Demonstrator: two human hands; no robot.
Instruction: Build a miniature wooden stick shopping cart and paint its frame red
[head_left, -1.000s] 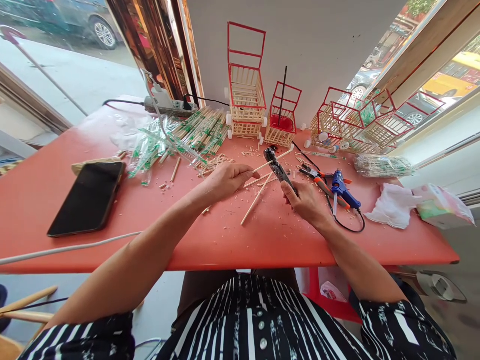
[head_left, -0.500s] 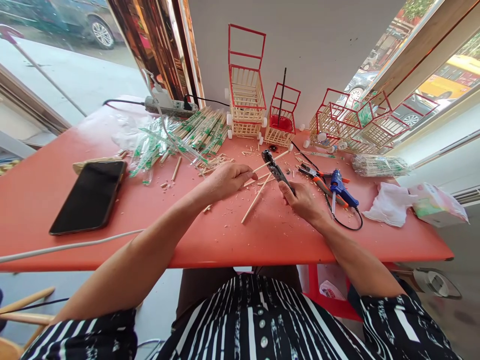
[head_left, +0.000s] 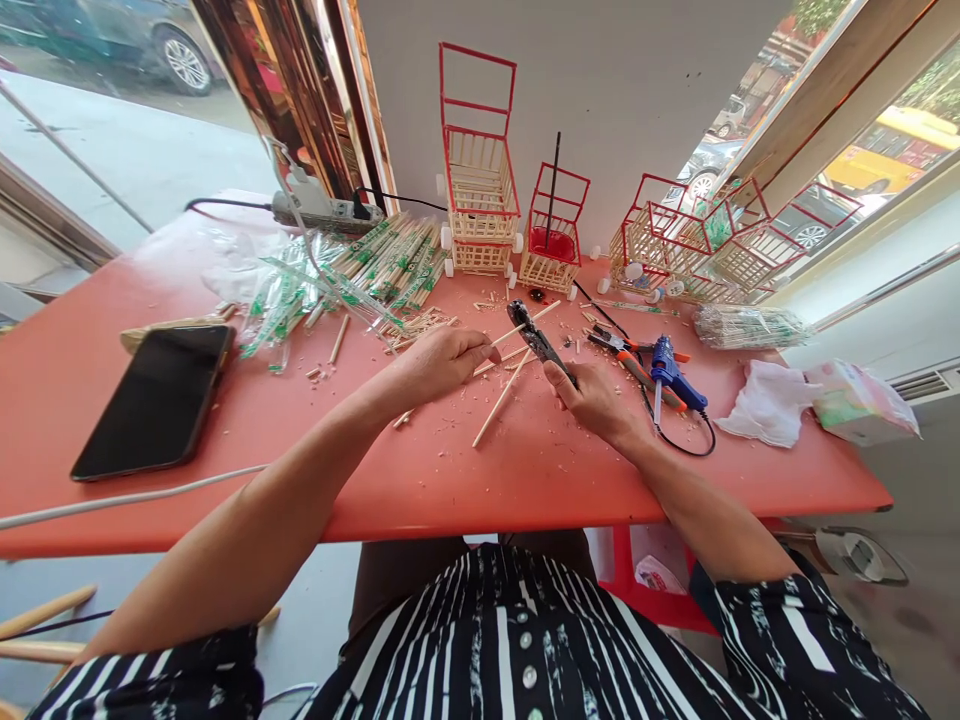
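Note:
Between the fingertips of my left hand (head_left: 454,360), closed in a pinch, is a thin wooden chopstick (head_left: 508,336) that slants up to the right. My right hand (head_left: 592,398) is wrapped around the handles of dark pliers (head_left: 541,345). The pliers' head lies across the chopstick, which sticks out on the far side; whether the jaws bite into it I cannot tell. Below the pliers, loose chopsticks (head_left: 499,408) lie crossed on the red table (head_left: 450,490), among small wood offcuts.
Several small stick-built carts with red rims (head_left: 480,172) stand at the back. Wrapped chopsticks (head_left: 397,255) are heaped left of them, near a phone (head_left: 156,400). To the right lie orange-handled pliers (head_left: 611,342), a blue glue gun (head_left: 675,375), a white cloth (head_left: 769,402) and a tissue pack (head_left: 862,400).
The whole view has shifted slightly, so the scene sits a little further left. Both hands keep their hold on the chopstick and the pliers, with hardly any movement between them.

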